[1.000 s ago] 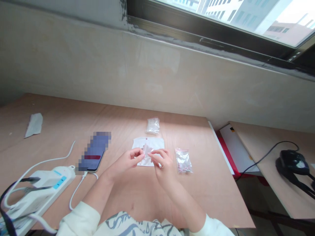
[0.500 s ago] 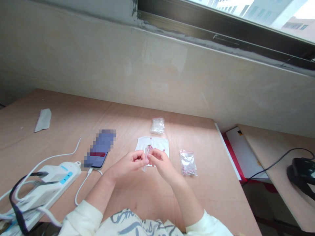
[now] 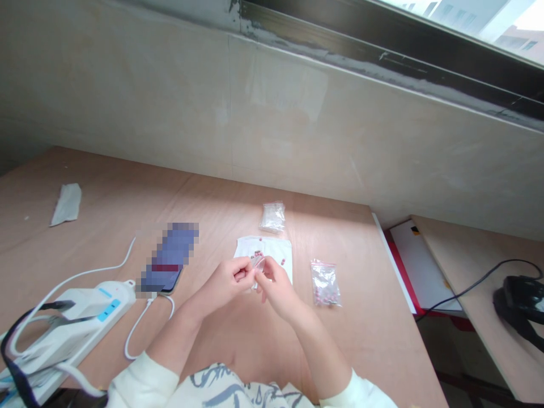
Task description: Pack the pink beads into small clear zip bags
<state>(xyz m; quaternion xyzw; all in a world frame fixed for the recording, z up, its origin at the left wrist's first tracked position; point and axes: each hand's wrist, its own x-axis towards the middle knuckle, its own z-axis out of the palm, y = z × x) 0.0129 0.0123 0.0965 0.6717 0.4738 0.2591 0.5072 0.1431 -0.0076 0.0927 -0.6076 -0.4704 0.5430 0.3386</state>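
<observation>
Item: small clear plastic piece [image 3: 258, 262], raised between both hands above white paper sheet [image 3: 276, 250]
Grip: left hand [image 3: 232, 280] and right hand [image 3: 276, 288] pinched on it
Handling: light, thin, likely slippery; hold by edges
Nearby: pink beads [image 3: 283, 262] on sheet

Nothing legible anywhere: just a blue patch [image 3: 108, 310] on the power strip [image 3: 72, 328] and a small dark mark [image 3: 415, 230] on the white board [image 3: 420, 266], both unreadable.

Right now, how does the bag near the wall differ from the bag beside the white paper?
The bag near the wall looks whitish and beadless; the bag beside the white paper shows pink beads. The first lies farther from the person than the second. Both are clear plastic.
</observation>
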